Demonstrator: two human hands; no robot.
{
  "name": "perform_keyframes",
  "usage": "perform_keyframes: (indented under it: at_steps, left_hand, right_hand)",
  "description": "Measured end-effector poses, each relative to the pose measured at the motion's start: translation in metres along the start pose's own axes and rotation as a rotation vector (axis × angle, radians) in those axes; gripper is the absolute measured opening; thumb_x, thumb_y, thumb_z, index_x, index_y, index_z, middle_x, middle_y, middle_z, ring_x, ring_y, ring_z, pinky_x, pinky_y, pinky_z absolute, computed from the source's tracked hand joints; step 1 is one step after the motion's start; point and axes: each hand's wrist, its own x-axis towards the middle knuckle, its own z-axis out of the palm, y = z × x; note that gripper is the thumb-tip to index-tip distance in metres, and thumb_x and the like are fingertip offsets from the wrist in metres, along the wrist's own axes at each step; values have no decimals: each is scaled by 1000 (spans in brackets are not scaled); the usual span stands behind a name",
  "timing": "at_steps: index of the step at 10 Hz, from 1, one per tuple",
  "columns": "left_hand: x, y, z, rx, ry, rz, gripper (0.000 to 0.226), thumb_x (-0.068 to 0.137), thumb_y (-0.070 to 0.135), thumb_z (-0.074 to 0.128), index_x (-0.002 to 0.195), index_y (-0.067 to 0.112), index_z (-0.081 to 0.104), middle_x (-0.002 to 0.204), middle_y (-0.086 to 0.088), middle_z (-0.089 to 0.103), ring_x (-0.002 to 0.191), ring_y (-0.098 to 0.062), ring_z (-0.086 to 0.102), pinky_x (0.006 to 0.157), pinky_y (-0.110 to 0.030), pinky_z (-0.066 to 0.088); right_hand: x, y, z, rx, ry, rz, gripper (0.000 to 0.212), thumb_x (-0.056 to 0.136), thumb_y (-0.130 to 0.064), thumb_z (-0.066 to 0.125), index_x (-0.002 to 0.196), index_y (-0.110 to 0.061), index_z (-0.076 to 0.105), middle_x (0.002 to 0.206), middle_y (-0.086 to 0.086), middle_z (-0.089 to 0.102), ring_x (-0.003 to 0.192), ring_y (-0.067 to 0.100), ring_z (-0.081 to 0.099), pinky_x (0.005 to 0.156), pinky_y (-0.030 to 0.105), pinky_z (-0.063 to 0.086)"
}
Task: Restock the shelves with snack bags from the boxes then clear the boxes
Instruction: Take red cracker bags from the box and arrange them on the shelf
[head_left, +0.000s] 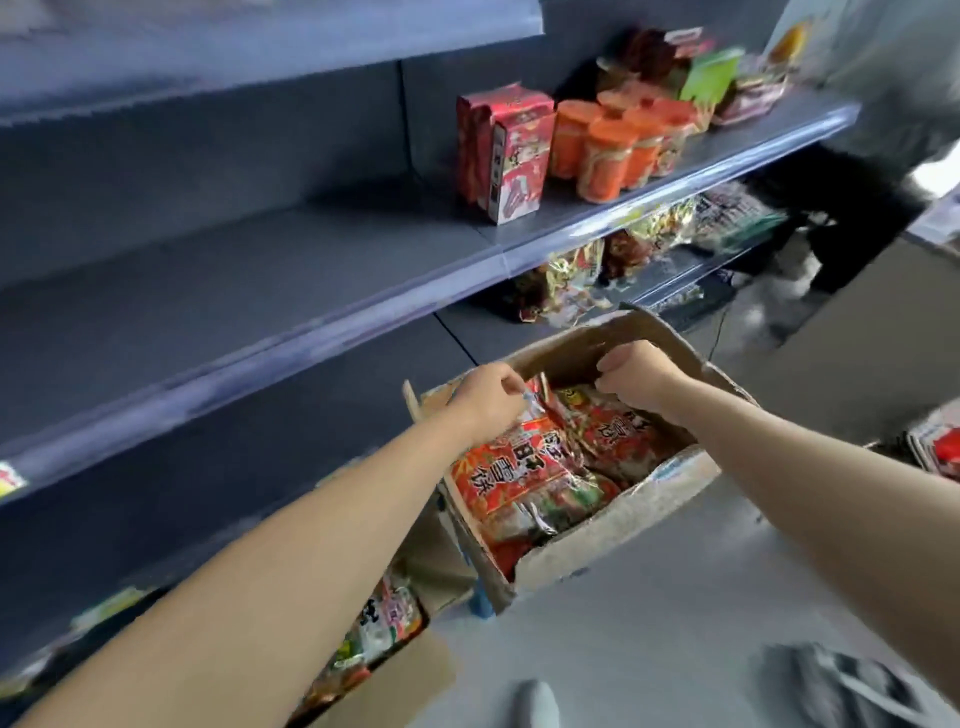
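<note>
Along the left side, dark grey shelving (208, 270) runs back into the view, its boards bare at this end and edged with clear price strips. Low down beside the left forearm, an open carton (410, 686) on the floor holds pink and green snack packets (387, 623). The left hand (488, 400) reaches into a second cardboard box (623, 519) further on. Its fingers and thumb pinch the top edge of a red snack bag (511, 470), which leans up out of the box, resting against the other red bags packed inside. On the middle shelf above stand red cartons (506, 150). The right hand (631, 374) is over the far half of the same box, fingers curled tightly down onto the top of another red bag (618, 436) that lies inside. Beside the red cartons sit orange jars (618, 150) with orange lids, close together. Shiny gold and red bags (571, 280) lie on the shelf beneath them. At the right edge a stack of flat packets (940, 441) shows, too blurred to read.
</note>
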Motion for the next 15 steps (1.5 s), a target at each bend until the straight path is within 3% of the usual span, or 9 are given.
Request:
perform_keyframes:
  at_steps: [2, 4, 5, 7, 9, 10, 11, 14, 15]
  left_hand:
    - [41, -36, 77, -13, 3, -347, 11, 93, 10, 57, 95, 16, 49, 101, 1, 49, 78, -9, 47, 64, -23, 36]
    - [64, -83, 84, -129, 81, -650, 52, 85, 17, 66, 129, 3, 42, 126, -13, 54, 110, -29, 56, 93, -36, 48]
    - [75, -99, 87, -48, 39, -633, 65, 84, 23, 66, 138, 8, 34, 140, -13, 44, 124, -30, 47, 105, -41, 42]
    - [104, -91, 82, 157, -43, -416, 73, 93, 19, 56, 153, 12, 14, 159, -7, 19, 144, -25, 25, 118, -36, 25]
    - [122, -98, 77, 53, -103, -470, 74, 95, 25, 54, 153, 18, 9, 154, -9, 31, 135, -27, 40, 108, -36, 37]
    - [119, -101, 77, -17, -81, -482, 72, 96, 22, 52, 153, 20, 8, 149, -10, 37, 128, -27, 46, 93, -31, 41]
    - [115, -96, 72, -59, -83, -491, 73, 96, 20, 53, 153, 22, 8, 150, -9, 37, 127, -27, 47, 94, -31, 41]
    - [93, -41, 36, -223, -190, -429, 94, 77, 9, 76, 150, 23, 18, 142, -8, 48, 122, -30, 51, 103, -48, 44]
    - [79, -19, 21, -193, -155, -325, 69, 74, 12, 80, 128, 17, 37, 120, -4, 58, 109, -22, 57, 96, -42, 49]
  right_hand:
    - [52, 53, 28, -163, -197, 6, 35, 92, -19, 55, 116, 4, 63, 101, 14, 62, 94, 24, 57, 78, 29, 43]
    - [77, 53, 69, -199, -390, 16, 42, 92, -23, 59, 124, 3, 53, 91, 6, 54, 83, 19, 49, 51, 22, 35]
    - [87, 58, 88, -215, -530, 27, 44, 94, -22, 56, 130, 3, 49, 100, 8, 54, 74, 17, 53, 67, 24, 43]
    - [100, 62, 106, -169, -590, 122, 53, 90, -25, 63, 135, -1, 47, 138, 14, 49, 125, 29, 50, 100, 35, 43]
    - [115, 68, 111, 46, -578, 247, 50, 79, -21, 76, 121, -3, 55, 116, 10, 60, 105, 29, 57, 85, 36, 43]
    - [116, 70, 113, 229, -571, 282, 24, 76, -9, 77, 91, -4, 59, 87, 6, 62, 77, 21, 58, 80, 33, 47]
    - [114, 69, 109, 267, -498, 237, 39, 74, 6, 68, 111, -3, 59, 102, 13, 65, 93, 28, 62, 82, 35, 54]
    - [81, 40, 28, -197, -275, -75, 20, 88, 1, 39, 92, -3, 59, 77, 7, 52, 83, 23, 51, 49, 23, 41]
    - [69, 31, -1, -126, -187, -99, 29, 91, 0, 34, 107, -2, 59, 83, 8, 52, 74, 24, 50, 32, 14, 37]
